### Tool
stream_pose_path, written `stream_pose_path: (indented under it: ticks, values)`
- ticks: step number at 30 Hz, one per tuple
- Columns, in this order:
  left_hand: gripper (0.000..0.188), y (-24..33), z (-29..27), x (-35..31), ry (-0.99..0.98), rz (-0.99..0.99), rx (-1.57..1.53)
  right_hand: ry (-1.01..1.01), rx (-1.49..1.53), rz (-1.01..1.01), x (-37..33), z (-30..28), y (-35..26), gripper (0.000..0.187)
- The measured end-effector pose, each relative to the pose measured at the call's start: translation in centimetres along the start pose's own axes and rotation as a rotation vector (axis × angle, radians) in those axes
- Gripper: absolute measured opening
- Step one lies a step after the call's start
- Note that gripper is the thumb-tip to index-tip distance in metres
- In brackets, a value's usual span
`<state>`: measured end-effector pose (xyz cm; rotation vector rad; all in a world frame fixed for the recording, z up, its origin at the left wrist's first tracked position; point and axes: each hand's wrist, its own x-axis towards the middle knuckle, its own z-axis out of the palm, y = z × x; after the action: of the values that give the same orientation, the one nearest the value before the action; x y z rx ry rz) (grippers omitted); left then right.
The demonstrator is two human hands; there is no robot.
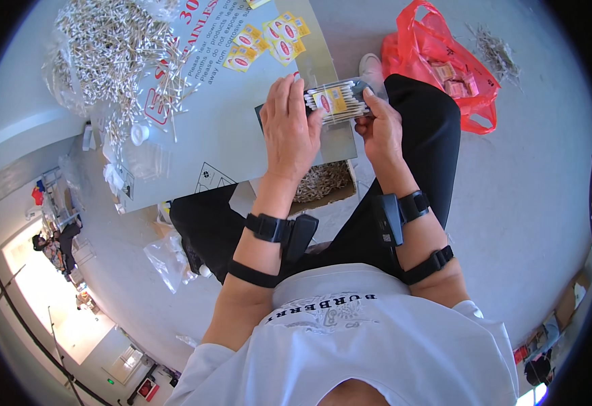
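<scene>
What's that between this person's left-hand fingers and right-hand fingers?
In the head view, a pack of cotton swabs with a yellow label lies between the left hand's fingers and the right hand's fingers.

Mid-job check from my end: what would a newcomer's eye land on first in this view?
Probably the big heap of loose white-tipped swabs on the table, at the picture's upper left, rivalled by the bright red bag on the floor at upper right. Next would come the yellow-labelled pack of swabs between the left hand and right hand, at upper middle.
</scene>
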<state>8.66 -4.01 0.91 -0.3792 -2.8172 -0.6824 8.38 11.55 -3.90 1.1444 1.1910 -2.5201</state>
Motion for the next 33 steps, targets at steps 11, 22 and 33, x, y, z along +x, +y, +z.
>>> stream_pose_path:
  ticks: [11, 22, 33]
  values:
    - [0.081, 1.3, 1.1, -2.7, -0.248, -0.096, 0.200, -0.043, 0.079, -0.005, -0.8, -0.4, -0.1, 0.018]
    - [0.083, 1.4, 0.9, -2.6, -0.275, -0.065, 0.192, -0.055, 0.034, -0.070, -0.5, -0.5, 0.2, 0.019]
    - [0.088, 2.0, 0.9, -2.7, -0.274, -0.088, 0.212, -0.069, 0.076, -0.014, -0.9, -1.1, -0.3, 0.016]
